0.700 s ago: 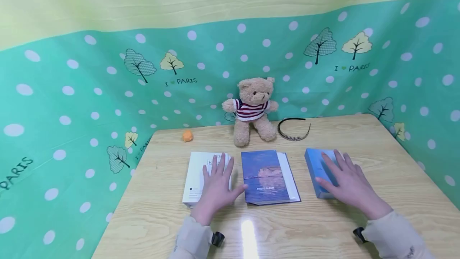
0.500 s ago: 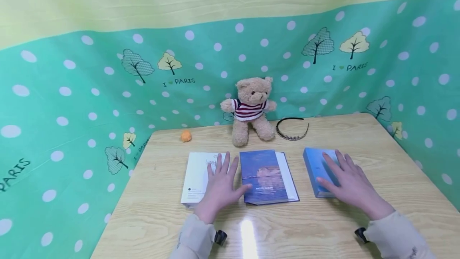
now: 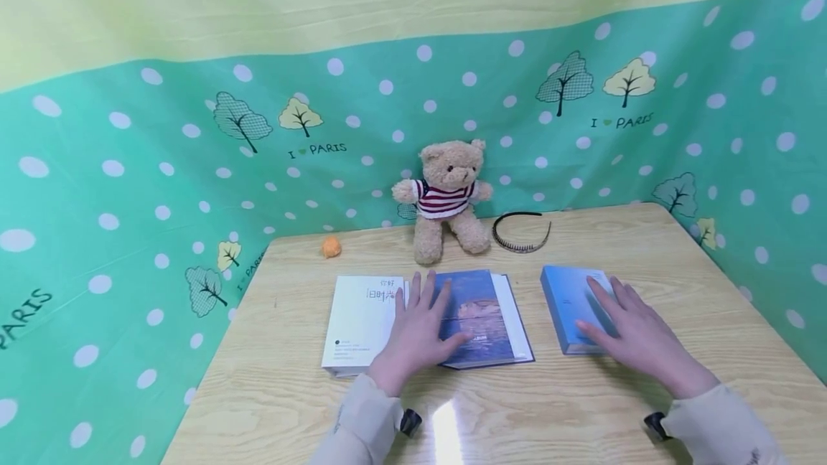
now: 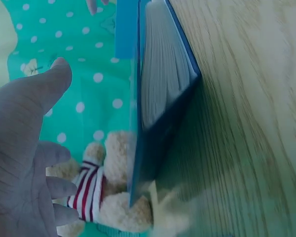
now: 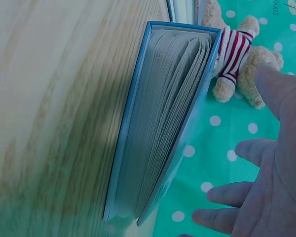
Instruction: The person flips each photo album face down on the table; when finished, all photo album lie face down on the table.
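Note:
Three albums lie flat in a row on the table. My left hand (image 3: 416, 332), fingers spread, hovers between the white album (image 3: 362, 321) and the photo album with a sea picture on its cover (image 3: 484, 314), hiding part of each. In the left wrist view a gap shows between that palm and the blue-edged photo album (image 4: 163, 64). Over the right side of the light blue album (image 3: 568, 307) hangs my right hand (image 3: 639, 332), its fingers spread as well. The right wrist view shows the light blue album's page edges (image 5: 163, 118) apart from the palm. Neither hand holds anything.
Behind the albums a teddy bear (image 3: 449, 199) in a striped shirt sits against the green dotted cloth (image 3: 362, 192). A black toothed headband (image 3: 520, 246) lies to its right. A small orange lump (image 3: 331, 247) is at the back left of the wooden table (image 3: 271, 379).
My left hand has moved right, from over the white album to the edge of the photo album, uncovering more of the white cover. The right hand stays over the light blue album.

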Tool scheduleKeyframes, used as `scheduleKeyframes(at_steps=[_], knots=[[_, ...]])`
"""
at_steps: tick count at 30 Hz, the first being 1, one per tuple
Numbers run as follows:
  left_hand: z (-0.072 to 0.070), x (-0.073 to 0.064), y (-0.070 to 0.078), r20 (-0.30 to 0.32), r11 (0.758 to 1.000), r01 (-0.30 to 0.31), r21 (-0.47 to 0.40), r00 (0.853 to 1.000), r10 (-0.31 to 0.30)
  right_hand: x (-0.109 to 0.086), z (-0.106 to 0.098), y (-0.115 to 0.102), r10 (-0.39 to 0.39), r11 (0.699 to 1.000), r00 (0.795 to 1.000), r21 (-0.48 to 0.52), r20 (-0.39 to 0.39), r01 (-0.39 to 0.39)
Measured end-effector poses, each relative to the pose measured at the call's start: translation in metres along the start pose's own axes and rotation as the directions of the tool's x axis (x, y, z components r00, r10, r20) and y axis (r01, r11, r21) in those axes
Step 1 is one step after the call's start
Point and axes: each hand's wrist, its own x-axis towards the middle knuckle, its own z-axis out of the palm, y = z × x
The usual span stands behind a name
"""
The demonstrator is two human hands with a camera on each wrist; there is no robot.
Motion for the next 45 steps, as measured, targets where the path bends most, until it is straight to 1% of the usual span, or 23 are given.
scheduleKeyframes(at_steps=[4, 9, 12, 17, 21, 25, 28, 30, 32, 36, 40, 45], knots=[[0.003, 0.006, 0.007, 0.022, 0.999, -0.032, -0.003, 0.999, 0.032, -0.003, 0.000, 0.003, 0.008, 1.000, 1.000, 0.017, 0.000, -0.008], [0.005, 0.014, 0.023, 0.083, 0.997, -0.060, -0.055, 0.994, 0.065, -0.006, 0.000, 0.007, 0.030, 0.998, 0.999, 0.058, 0.013, -0.031], [0.007, 0.020, 0.033, 0.112, 0.995, -0.082, -0.056, 0.990, 0.088, -0.007, 0.000, 0.008, 0.035, 0.997, 0.999, 0.067, 0.019, -0.036], [0.012, 0.028, 0.047, 0.126, 0.992, -0.121, -0.044, 0.984, 0.126, -0.009, 0.000, 0.008, 0.041, 0.997, 0.999, 0.064, 0.030, -0.043], [0.016, 0.032, 0.058, 0.134, 0.988, -0.138, -0.064, 0.980, 0.146, -0.011, -0.001, 0.010, 0.032, 0.997, 0.999, 0.067, 0.023, -0.034], [0.021, 0.036, 0.070, 0.157, 0.985, -0.142, -0.098, 0.975, 0.157, -0.012, -0.002, 0.014, 0.014, 0.997, 1.000, 0.077, -0.002, -0.013], [0.025, 0.040, 0.079, 0.170, 0.983, -0.153, -0.103, 0.971, 0.169, -0.013, -0.001, 0.018, 0.006, 0.995, 1.000, 0.095, -0.016, -0.005], [0.028, 0.043, 0.084, 0.178, 0.982, -0.163, -0.095, 0.968, 0.178, -0.014, -0.001, 0.019, 0.015, 0.994, 1.000, 0.109, -0.010, -0.014], [0.031, 0.046, 0.089, 0.188, 0.980, -0.166, -0.107, 0.965, 0.184, -0.014, 0.000, 0.020, 0.022, 0.992, 1.000, 0.127, -0.002, -0.022], [0.035, 0.051, 0.098, 0.204, 0.970, -0.168, -0.175, 0.958, 0.203, -0.016, -0.001, 0.021, 0.041, 0.984, 0.999, 0.171, 0.018, -0.044], [0.039, 0.056, 0.106, 0.218, 0.959, -0.153, -0.238, 0.954, 0.206, -0.017, -0.002, 0.022, 0.052, 0.975, 0.998, 0.215, 0.035, -0.058], [0.043, 0.063, 0.117, 0.235, 0.947, -0.127, -0.295, 0.951, 0.201, -0.018, 0.000, 0.024, 0.081, 0.970, 0.995, 0.224, 0.059, -0.092]])
